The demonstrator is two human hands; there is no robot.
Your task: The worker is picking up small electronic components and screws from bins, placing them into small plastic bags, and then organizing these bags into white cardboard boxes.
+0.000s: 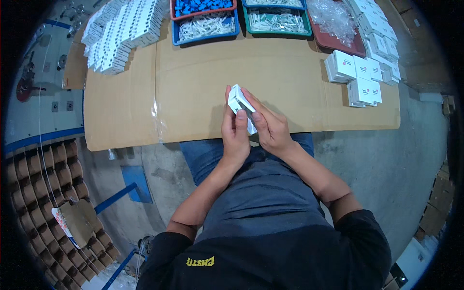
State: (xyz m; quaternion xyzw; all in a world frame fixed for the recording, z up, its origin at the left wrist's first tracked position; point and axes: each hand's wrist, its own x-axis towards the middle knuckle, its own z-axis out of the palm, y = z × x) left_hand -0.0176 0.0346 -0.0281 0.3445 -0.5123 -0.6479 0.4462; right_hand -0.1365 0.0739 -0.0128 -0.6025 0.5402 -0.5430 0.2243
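Note:
Both of my hands grip one small white carton (236, 98) over the near edge of the cardboard-covered table (203, 72). My left hand (235, 137) is closed on its left side, thumb pressed on the near part. On the other side, my right hand (274, 129) has its thumb beside the left one and its fingers wrapped behind. A darker gap shows between the carton's white edges near the thumbs. The carton stands tilted, its far end raised; what lies inside it cannot be made out.
Tightly packed white cartons (126, 30) stand at the far left, stacked white boxes (363, 79) at the right. Along the back are a blue bin (208, 37) of white pieces, a green bin (279, 33) and a red tray (345, 47) with clear plastic bags (333, 21).

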